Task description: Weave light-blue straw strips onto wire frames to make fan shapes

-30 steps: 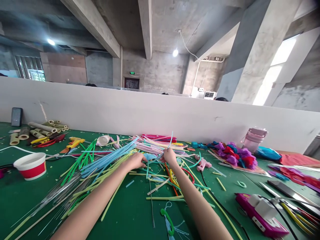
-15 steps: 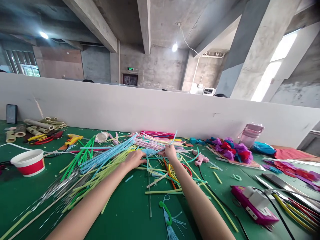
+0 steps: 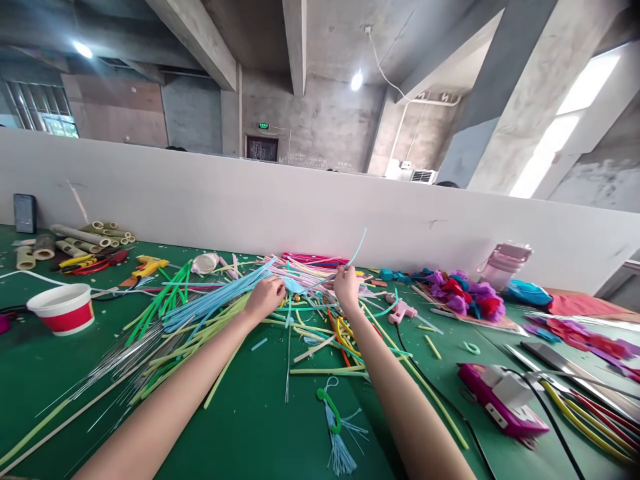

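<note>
My left hand [image 3: 267, 298] is closed, with its fingertips on a light-blue piece [image 3: 295, 285] whose shape is partly hidden. My right hand [image 3: 346, 287] pinches a thin light-blue pipe cleaner [image 3: 359, 245], its free end rising above the fingers. The strand runs between the two hands, toward the blue piece. Below the left hand a thin wire stem [image 3: 287, 373] points down toward me. Blue pipe cleaners [image 3: 215, 297] lie in a bundle left of my left hand, with yellow-green ones [image 3: 200, 343] nearer me. Pink ones [image 3: 315, 270] lie behind both hands.
A paper cup [image 3: 65, 320] stands left, near pliers [image 3: 90, 263], bamboo tubes [image 3: 90, 233] and a yellow glue gun [image 3: 147, 267]. At right are a pink glue gun [image 3: 400, 308], a magenta power strip [image 3: 500, 400] and fabric flowers [image 3: 460, 293]. A blue tassel [image 3: 340, 427] lies in front. A white partition [image 3: 225, 200] stands behind.
My right hand has moved up slightly, and more of the blue strand stands above it. The left hand has shifted a little left and up. The head view has tilted slightly.
</note>
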A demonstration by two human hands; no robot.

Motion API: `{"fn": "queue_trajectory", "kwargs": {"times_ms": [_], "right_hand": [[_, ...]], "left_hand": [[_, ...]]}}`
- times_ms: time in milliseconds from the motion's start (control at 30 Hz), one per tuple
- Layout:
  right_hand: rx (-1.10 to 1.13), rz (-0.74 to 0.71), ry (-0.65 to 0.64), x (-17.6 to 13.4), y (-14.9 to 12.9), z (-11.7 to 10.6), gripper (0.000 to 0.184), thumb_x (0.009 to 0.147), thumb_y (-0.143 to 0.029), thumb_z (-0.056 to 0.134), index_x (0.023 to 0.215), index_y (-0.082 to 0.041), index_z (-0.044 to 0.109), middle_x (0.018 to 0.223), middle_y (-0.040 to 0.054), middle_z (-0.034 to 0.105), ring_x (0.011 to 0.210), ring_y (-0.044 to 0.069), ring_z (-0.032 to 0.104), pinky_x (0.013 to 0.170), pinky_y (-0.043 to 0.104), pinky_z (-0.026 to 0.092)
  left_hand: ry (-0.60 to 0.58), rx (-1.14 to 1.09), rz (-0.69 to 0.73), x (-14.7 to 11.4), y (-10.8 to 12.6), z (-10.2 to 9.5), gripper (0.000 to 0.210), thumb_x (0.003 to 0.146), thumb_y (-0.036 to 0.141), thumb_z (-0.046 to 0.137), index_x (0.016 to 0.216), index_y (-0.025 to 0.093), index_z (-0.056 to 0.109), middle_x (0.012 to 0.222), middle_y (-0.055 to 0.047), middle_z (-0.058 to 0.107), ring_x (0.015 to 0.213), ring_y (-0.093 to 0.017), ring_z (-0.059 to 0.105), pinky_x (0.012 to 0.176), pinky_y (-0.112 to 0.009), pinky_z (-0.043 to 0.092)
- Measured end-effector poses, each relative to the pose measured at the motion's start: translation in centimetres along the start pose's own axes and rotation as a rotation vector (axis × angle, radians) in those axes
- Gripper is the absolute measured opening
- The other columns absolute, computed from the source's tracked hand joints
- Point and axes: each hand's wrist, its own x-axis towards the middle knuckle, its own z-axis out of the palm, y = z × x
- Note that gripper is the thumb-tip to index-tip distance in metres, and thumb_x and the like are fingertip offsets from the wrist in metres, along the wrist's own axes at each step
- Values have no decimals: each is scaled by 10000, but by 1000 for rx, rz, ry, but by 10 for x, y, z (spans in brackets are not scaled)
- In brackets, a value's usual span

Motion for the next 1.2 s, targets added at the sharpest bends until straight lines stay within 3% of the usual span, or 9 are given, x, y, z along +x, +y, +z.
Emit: {"fn": "queue_trajectory", "kwargs": {"times_ms": [167,267,367,467,633,800,933,1033,1200], "right_hand": [[138,24,2,-7,-4,9,163,1017,-315,332,1068,-209,445,1029,131,695,684,177,745,581,232,569],[211,79,-64,-9,-5,14,113,1004,-253,357,1016,-203,458,943,109,722,703,181,754,607,230,578],[264,136,-126,-11,-4,20,114,983,-196,381,977,-175,493,771,78,722,665,188,749,608,237,581],[289,180,-153,-15,1,26,132,970,-165,399,963,-151,530,716,65,713,623,179,736,614,240,581],[236,238,-187,-16,16,29,166,979,-186,449,992,-113,597,860,101,721,735,185,734,688,260,582],[164,267,-227,-14,25,26,337,951,-336,601,1236,-158,581,1216,96,622,1012,219,648,857,419,559],[133,268,-242,-14,26,24,369,947,-344,608,1270,-171,564,1263,97,596,1054,229,629,882,444,547],[127,257,-242,-13,26,24,289,959,-311,585,1191,-140,599,1147,96,653,958,207,670,821,388,571],[118,182,-216,-14,24,27,54,882,-116,555,880,-148,599,752,44,707,645,176,729,603,237,569]], "left_hand": [[64,-1,28,0,6,-6,266,948,186,426,981,168,689,976,-98,683,875,-197,626,829,-296,462],[65,9,24,3,6,-9,290,962,205,400,1033,178,679,1009,-94,683,886,-190,623,846,-294,461],[3,47,10,5,3,-8,272,935,187,426,986,189,693,996,-87,693,882,-193,628,825,-289,465],[-123,102,-19,4,-4,-1,190,856,173,530,785,197,705,836,-75,700,797,-209,638,725,-281,467],[-248,157,-48,-2,-16,10,96,792,201,624,777,219,717,880,-78,705,824,-233,651,678,-276,458],[-267,176,-68,-5,-14,10,103,818,273,641,805,221,728,939,-82,693,849,-227,651,683,-264,464],[-241,155,-59,-6,-9,7,143,854,268,605,836,218,738,933,-79,680,809,-208,642,671,-262,469],[-190,123,-19,-4,-11,3,182,883,251,556,859,211,733,971,-88,669,900,-228,633,784,-303,486],[-137,45,44,-5,-20,-3,198,885,148,477,881,188,671,1111,-109,639,1058,-244,603,955,-355,458]]}}
